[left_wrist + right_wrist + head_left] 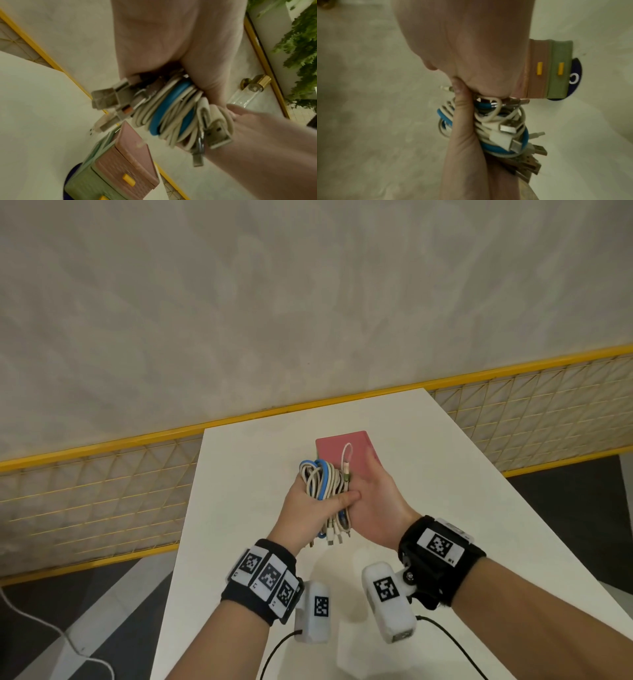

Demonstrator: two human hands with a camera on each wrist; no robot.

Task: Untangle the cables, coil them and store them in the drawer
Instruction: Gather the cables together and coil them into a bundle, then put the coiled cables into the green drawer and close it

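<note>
Left hand (308,508) grips the bundle of cables (325,487) — white and blue loops, with the plugs hanging toward the person — thumb curled across it. Right hand (373,501) lies flat against the bundle's right side, fingers straight. Both are held above the middle of the desk (445,491). Just beyond stands the drawer unit (120,162) — pink drawer over green, yellow handles, both closed — near the far edge.
</note>
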